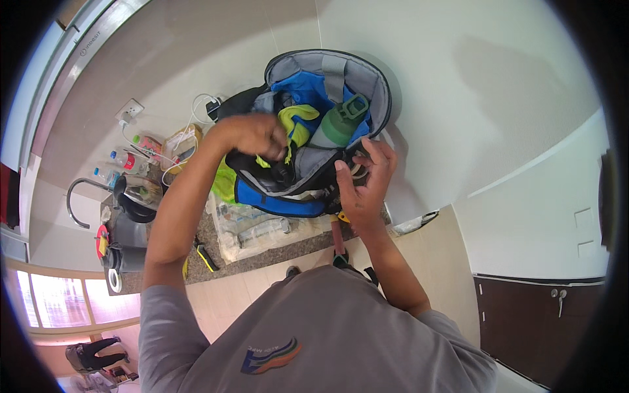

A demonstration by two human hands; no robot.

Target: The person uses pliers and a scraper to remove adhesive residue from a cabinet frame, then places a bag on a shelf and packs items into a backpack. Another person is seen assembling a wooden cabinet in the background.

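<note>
An open backpack [308, 181] with grey lining and blue parts stands on the counter ahead of me. My left hand [259, 137] is over its left side, fingers bent down and smeared by motion; what they hold, if anything, is hidden. Just beside them lies a yellow-green cloth item [298, 124] with some blue. A green bottle [339, 126] with a looped cap leans inside the bag on the right. My right hand [368, 190] is at the bag's near right edge, thumb and fingers curved around it, with a pale ring-like thing partly showing between them.
Left of the bag are a wooden box [181, 145] with white cables, plastic bottles [129, 162], an electric kettle [139, 194] and a curved tap [77, 196]. A yellow-black tool [207, 257] and a clear plastic package [252, 229] lie on the counter. A wall rises behind.
</note>
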